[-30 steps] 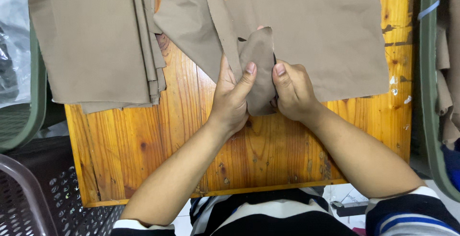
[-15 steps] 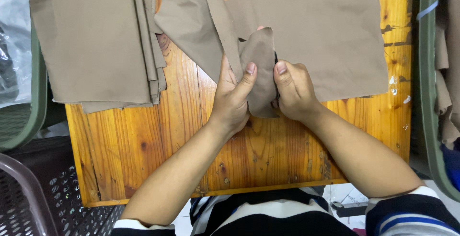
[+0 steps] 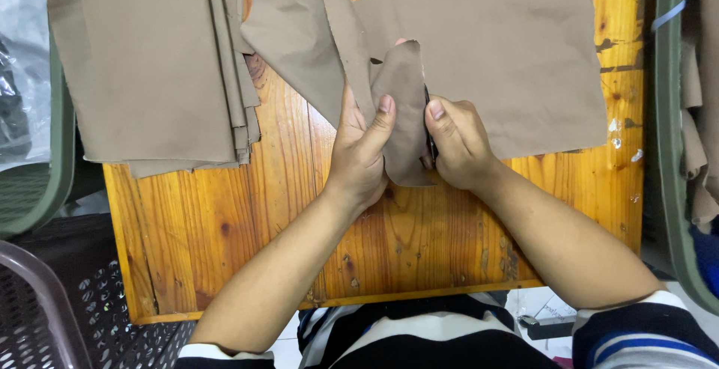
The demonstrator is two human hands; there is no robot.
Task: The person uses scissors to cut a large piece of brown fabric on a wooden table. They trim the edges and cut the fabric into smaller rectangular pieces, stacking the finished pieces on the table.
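Head view: a person works khaki cloth over a wooden table.
Left hand: fingers clenched on the cloth flap, thumb pressed flat, seemingly to steady it.
Right hand: pinching the flap's other edge; something dark shows behind the fingers, unclear.
Flap: dull tan, rounded, standing between both thumbs, joined to the larger cloth panel beyond the fingertips.
Stack of cloth: left of the left hand, well apart.

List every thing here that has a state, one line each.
Small tan fabric piece: folded, pinched between both hands.
Left hand: gripping the piece.
Right hand: gripping the piece.
Large tan panel: spread flat.
Fabric stack: piled flat, overhanging the wooden table.
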